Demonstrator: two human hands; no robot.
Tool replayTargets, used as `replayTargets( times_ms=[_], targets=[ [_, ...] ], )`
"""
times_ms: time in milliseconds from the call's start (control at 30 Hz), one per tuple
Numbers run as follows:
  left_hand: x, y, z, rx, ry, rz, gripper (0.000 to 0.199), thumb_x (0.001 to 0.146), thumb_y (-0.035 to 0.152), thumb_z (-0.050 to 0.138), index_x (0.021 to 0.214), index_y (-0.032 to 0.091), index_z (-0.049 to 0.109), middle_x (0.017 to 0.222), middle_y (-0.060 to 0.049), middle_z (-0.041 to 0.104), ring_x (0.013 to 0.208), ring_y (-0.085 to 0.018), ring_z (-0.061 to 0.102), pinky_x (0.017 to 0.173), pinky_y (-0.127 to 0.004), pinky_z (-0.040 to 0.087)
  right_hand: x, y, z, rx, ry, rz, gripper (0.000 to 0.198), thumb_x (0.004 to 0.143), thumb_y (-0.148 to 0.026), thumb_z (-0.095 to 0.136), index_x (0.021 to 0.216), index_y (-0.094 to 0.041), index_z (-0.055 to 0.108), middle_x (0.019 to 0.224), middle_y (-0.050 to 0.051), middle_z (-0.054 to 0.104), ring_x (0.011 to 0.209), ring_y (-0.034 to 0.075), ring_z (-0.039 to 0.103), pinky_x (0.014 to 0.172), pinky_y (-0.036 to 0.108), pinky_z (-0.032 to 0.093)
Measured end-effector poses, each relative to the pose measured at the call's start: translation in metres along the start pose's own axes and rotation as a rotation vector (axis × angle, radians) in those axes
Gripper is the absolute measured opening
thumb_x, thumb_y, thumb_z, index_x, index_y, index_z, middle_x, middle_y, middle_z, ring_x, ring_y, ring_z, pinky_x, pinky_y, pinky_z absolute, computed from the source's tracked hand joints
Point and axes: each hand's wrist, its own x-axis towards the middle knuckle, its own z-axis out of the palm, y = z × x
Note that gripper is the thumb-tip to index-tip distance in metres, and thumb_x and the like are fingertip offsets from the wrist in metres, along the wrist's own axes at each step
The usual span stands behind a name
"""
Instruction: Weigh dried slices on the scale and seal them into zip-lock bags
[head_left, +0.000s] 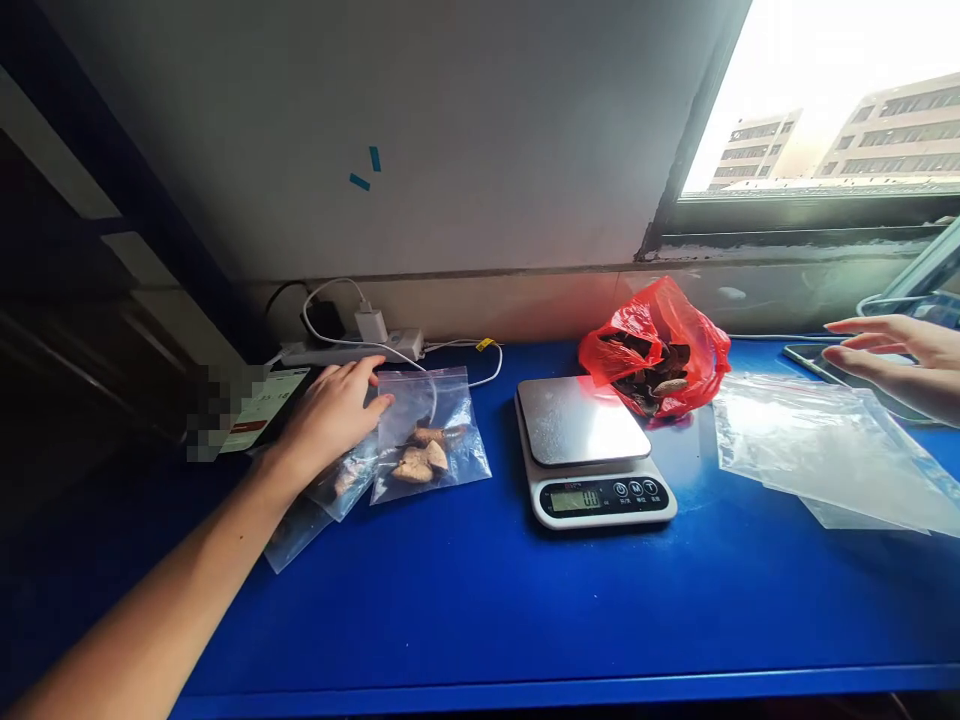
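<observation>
My left hand (pixel 341 405) reaches over the clear zip bags at the left, its fingers stretched and apart beside a zip bag (pixel 431 425) that holds tan dried pieces. Partly under my wrist lie further zip bags (pixel 341 480). Over at the right edge, my right hand (pixel 900 355) hovers with fingers spread above a phone (pixel 825 365) and near several flat zip bags (pixel 817 450). Between the hands stands a kitchen scale (pixel 585 425) with a bare plate, its display reading 0.0. Behind it, a red plastic bag (pixel 701 345) gapes around dark dried pieces.
A power strip (pixel 405 345) with a white charger (pixel 370 325) and cables runs along the wall. A printed card (pixel 262 408) lies at the far left. The blue table (pixel 480 600) ends in a front edge near me. A window (pixel 825 120) is at the upper right.
</observation>
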Motion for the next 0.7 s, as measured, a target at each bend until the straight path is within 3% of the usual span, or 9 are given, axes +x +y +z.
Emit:
replayTargets(
  times_ms=[67, 100, 167, 233, 300, 367, 500, 700],
  targets=[
    [0.001, 0.013, -0.002, -0.057, 0.042, -0.011, 0.037, 0.081, 0.024, 0.054, 0.118, 0.018, 0.061, 0.095, -0.009, 0.070, 0.095, -0.030, 0.063, 0.088, -0.044, 0.049, -0.009, -0.017, -0.003, 0.146, -0.144, 0.034, 0.049, 0.072, -0.039, 0.077, 0.115, -0.017, 0.071, 0.094, 0.019, 0.074, 0.071, 0.018, 0.070, 0.053, 0.032, 0.043],
    [0.001, 0.021, -0.004, -0.093, 0.058, -0.009, 0.032, 0.082, 0.023, 0.053, 0.112, 0.019, 0.063, 0.092, -0.007, 0.070, 0.091, -0.027, 0.064, 0.085, -0.040, 0.050, -0.016, -0.032, -0.003, 0.177, -0.162, -0.013, 0.048, 0.075, -0.043, 0.074, 0.117, -0.021, 0.069, 0.097, 0.016, 0.074, 0.074, 0.019, 0.070, 0.054, 0.035, 0.043],
    [-0.005, 0.038, -0.012, -0.172, 0.072, 0.022, 0.022, 0.086, 0.023, 0.050, 0.100, 0.019, 0.066, 0.097, -0.006, 0.069, 0.087, -0.021, 0.065, 0.079, -0.033, 0.053, -0.036, -0.076, 0.001, 0.182, -0.071, -0.224, 0.037, 0.082, -0.045, 0.068, 0.112, -0.024, 0.070, 0.094, 0.011, 0.074, 0.077, 0.018, 0.069, 0.061, 0.038, 0.046],
    [-0.017, 0.057, -0.022, -0.261, 0.084, 0.079, 0.018, 0.088, 0.023, 0.048, 0.091, 0.020, 0.065, 0.097, -0.004, 0.066, 0.085, -0.017, 0.064, 0.073, -0.028, 0.053, -0.060, -0.129, 0.007, 0.245, 0.020, -0.492, 0.023, 0.089, -0.036, 0.065, 0.106, -0.021, 0.069, 0.097, 0.010, 0.073, 0.084, 0.018, 0.069, 0.073, 0.037, 0.050],
    [-0.033, 0.074, -0.033, -0.455, 0.123, 0.156, 0.013, 0.089, 0.023, 0.052, 0.087, 0.020, 0.064, 0.091, -0.003, 0.064, 0.082, -0.017, 0.063, 0.072, -0.028, 0.053, -0.084, -0.179, 0.013, 0.299, -0.120, -0.655, 0.017, 0.092, -0.027, 0.060, 0.108, -0.021, 0.065, 0.103, 0.009, 0.071, 0.087, 0.017, 0.067, 0.072, 0.033, 0.052],
    [-0.050, 0.086, -0.044, -0.561, 0.178, 0.215, 0.009, 0.090, 0.022, 0.054, 0.088, 0.021, 0.062, 0.089, -0.001, 0.063, 0.082, -0.016, 0.062, 0.073, -0.028, 0.052, -0.102, -0.216, 0.015, 0.355, -0.196, -0.797, 0.020, 0.091, -0.029, 0.062, 0.110, -0.022, 0.062, 0.105, 0.006, 0.070, 0.091, 0.017, 0.065, 0.073, 0.031, 0.053],
    [-0.068, 0.094, -0.051, -0.671, 0.235, 0.320, 0.012, 0.093, 0.019, 0.051, 0.096, 0.024, 0.062, 0.081, 0.001, 0.059, 0.071, -0.013, 0.058, 0.064, -0.026, 0.051, -0.123, -0.248, 0.014, 0.596, -0.281, -0.769, 0.014, 0.093, -0.027, 0.058, 0.105, -0.019, 0.060, 0.095, 0.002, 0.068, 0.083, 0.011, 0.063, 0.070, 0.023, 0.051],
    [-0.067, 0.099, -0.030, -0.496, 0.086, 0.480, 0.016, 0.091, 0.012, 0.051, 0.093, 0.021, 0.064, 0.088, -0.001, 0.064, 0.081, -0.015, 0.062, 0.072, -0.027, 0.053, -0.140, -0.248, 0.037, 0.686, -0.426, -0.642, 0.009, 0.093, -0.018, 0.055, 0.097, -0.017, 0.063, 0.082, 0.002, 0.068, 0.068, 0.010, 0.061, 0.062, 0.021, 0.047]
  ],
)
